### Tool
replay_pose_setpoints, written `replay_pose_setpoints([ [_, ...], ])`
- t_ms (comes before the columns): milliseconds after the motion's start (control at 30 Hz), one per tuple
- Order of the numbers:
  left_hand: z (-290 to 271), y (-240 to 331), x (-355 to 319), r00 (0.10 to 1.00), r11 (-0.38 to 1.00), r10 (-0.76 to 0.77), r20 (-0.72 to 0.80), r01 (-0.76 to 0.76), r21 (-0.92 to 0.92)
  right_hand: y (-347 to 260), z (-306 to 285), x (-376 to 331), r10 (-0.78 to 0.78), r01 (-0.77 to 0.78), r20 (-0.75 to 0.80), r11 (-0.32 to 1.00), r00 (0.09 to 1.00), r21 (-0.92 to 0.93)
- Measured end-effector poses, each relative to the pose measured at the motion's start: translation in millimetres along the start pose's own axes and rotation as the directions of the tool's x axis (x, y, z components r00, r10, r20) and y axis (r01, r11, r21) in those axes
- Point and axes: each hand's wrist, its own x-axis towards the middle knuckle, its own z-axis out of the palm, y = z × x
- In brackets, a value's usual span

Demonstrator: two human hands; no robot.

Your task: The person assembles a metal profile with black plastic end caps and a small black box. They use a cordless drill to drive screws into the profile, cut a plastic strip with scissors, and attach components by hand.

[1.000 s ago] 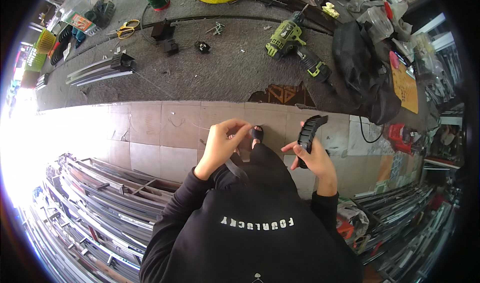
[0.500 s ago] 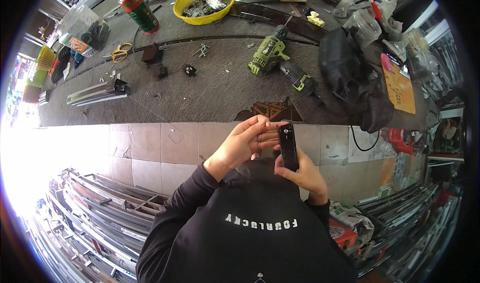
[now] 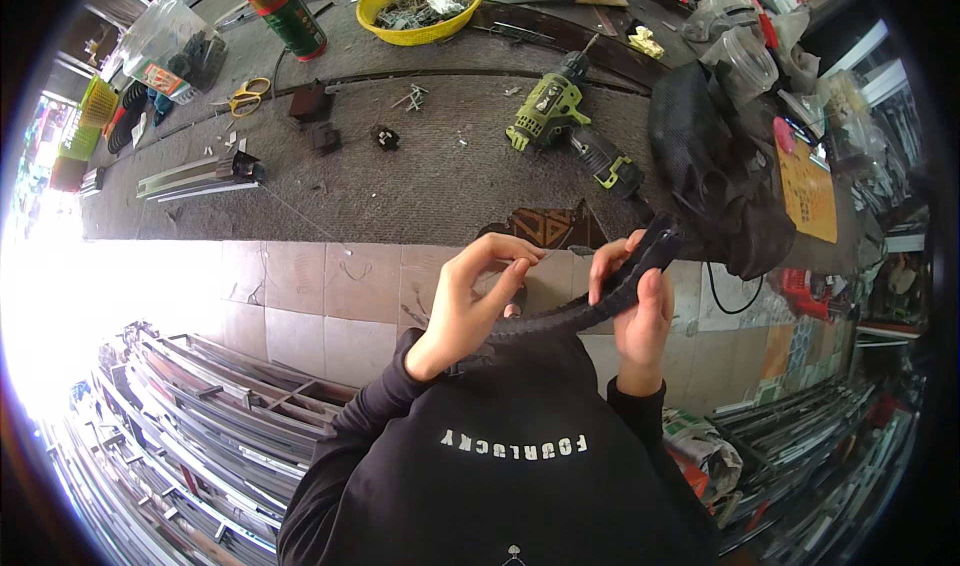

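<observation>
My right hand [image 3: 642, 331] grips a black ribbed, flexible strip [image 3: 568, 320] near its upper end, with fingers and thumb on either side of it. The strip rises to the right toward a dark end piece and curves down to the left in front of my sweatshirt. To the left, my left hand [image 3: 470, 296] is raised with thumb and index finger pinched together. Whatever lies between those fingertips is too small to make out. Both hands are over the floor, just in front of the bench edge.
On the carpeted bench [image 3: 420, 191] lie a green cordless drill [image 3: 550, 111], a black bag [image 3: 700, 146], yellow scissors [image 3: 248, 96] and metal profile pieces [image 3: 200, 176]. Farther back are a spray can [image 3: 287, 16] and a yellow basket [image 3: 415, 34] of screws. Metal bars [image 3: 200, 416] are stacked at lower left.
My right hand has moved right and up, turning the black strip from upright to slanted, so its ribbed length shows. My left hand stays close to its place, its fingers now more curled.
</observation>
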Motion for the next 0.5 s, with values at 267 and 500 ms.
replay_pose_setpoints([
  [267,-10,57,13,0.903,0.721,0.417,0.106,-0.399,0.567,22,2,14,-0.002,-0.011,0.049,0.963,0.999,0.27],
  [500,4,67,24,0.939,0.832,0.324,0.116,-0.341,0.438,22,5,11,0.009,-0.028,0.068,0.961,0.998,0.276],
])
